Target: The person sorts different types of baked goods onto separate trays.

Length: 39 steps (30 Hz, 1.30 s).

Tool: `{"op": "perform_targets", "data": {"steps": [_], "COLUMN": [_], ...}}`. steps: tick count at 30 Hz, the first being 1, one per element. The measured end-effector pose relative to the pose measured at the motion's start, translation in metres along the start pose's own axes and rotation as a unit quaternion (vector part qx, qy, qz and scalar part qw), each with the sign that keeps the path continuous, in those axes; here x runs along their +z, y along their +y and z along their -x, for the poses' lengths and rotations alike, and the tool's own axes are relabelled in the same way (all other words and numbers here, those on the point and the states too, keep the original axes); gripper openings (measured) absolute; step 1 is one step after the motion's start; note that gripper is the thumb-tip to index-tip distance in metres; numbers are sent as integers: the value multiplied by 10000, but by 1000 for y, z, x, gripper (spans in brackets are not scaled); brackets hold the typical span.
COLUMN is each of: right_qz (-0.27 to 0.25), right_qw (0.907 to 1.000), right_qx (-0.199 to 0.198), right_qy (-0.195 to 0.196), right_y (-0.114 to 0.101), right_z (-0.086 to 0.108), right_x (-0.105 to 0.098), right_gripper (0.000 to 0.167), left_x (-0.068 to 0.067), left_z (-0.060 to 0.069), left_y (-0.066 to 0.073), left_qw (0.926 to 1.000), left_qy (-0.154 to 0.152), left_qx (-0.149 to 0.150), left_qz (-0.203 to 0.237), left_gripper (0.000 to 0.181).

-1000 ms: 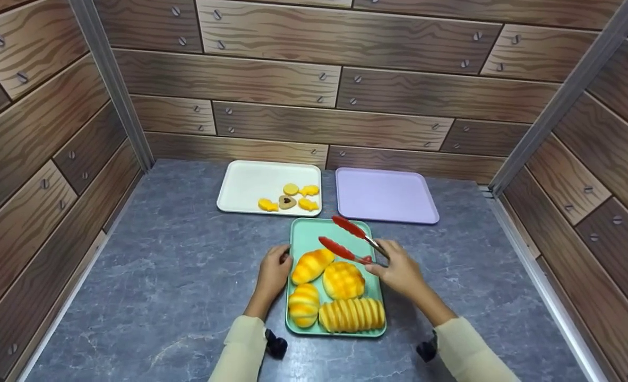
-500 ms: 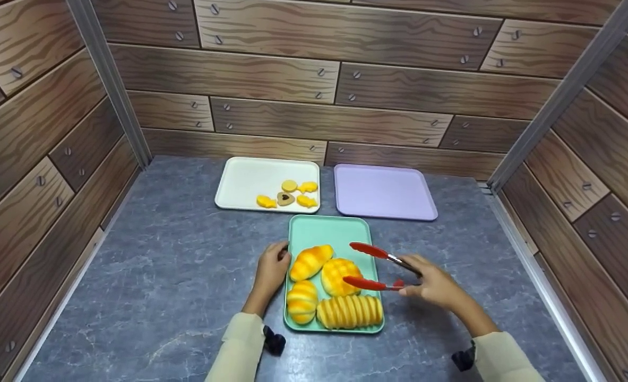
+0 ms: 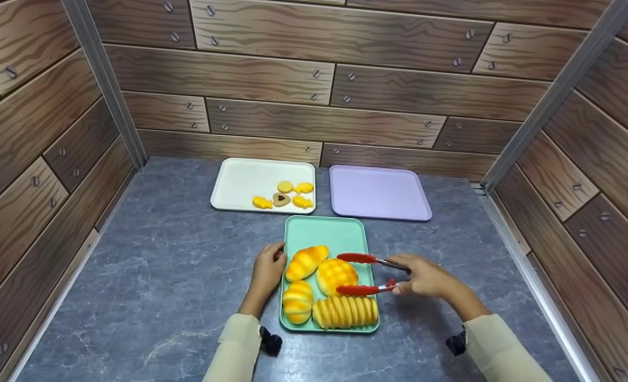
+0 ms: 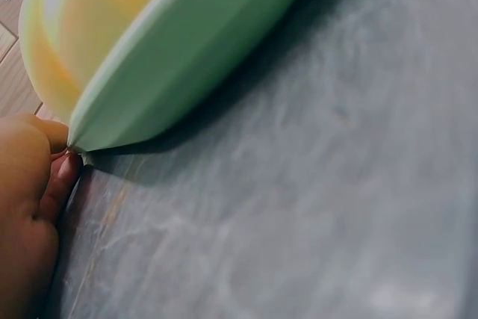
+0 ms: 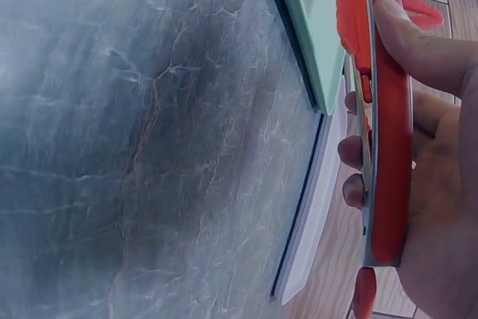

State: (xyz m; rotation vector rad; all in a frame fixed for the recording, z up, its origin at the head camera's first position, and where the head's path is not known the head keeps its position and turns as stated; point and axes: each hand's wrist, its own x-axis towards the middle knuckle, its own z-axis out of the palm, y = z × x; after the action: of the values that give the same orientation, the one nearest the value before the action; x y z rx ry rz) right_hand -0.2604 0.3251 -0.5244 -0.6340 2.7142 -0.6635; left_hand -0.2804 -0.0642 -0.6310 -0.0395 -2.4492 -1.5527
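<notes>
The right hand (image 3: 422, 277) had its fingers clamped round tongs (image 3: 357, 290), tips spread about a bun (image 3: 332, 276) (the round one); the left hand (image 3: 267, 269) pinched the left edge of the tray (image 3: 324, 231).

Plank-patterned walls (image 3: 271, 79), painted screw heads (image 3: 316, 73), grey metal corner posts (image 3: 108, 85), blue-grey marbled tabletop (image 3: 170, 270)

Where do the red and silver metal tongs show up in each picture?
Head: the red-and-silver metal tongs are just right of and below the middle.
Left wrist: not in it.
Right wrist: on the right side, red handle nearly upright.
Shared landmark: the green rectangular tray, in all three.
</notes>
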Motion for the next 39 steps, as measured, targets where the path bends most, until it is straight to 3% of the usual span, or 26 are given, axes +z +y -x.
{"op": "perform_targets", "data": {"steps": [7,15,25,34,39], "right_qz": [323,544,329,-345,-370], "right_qw": [9994,9972,9959,9937,9881], "right_qx": [88,-133,-239,-100,66], "right_qy": [41,504,804,1059,1493], "right_y": [-4,-5,-3,4,12], "right_z": [0,9,11,12,12], "right_x": [4,13,15,6,2], "right_gripper": [75,67,67,65,65], "left_x": [-1,0,-1,-2,-2], "left_z": [1,1,2,2,3], "left_y": [1,2,2,2,1], "left_qw": [10000,9999,10000,10000,10000], "left_qy": [-68,-105,-4,10,10], "left_qx": [-35,-31,-57,36,16], "left_qz": [55,49,-13,14,33], "left_gripper": [33,35,33,33,33]}}
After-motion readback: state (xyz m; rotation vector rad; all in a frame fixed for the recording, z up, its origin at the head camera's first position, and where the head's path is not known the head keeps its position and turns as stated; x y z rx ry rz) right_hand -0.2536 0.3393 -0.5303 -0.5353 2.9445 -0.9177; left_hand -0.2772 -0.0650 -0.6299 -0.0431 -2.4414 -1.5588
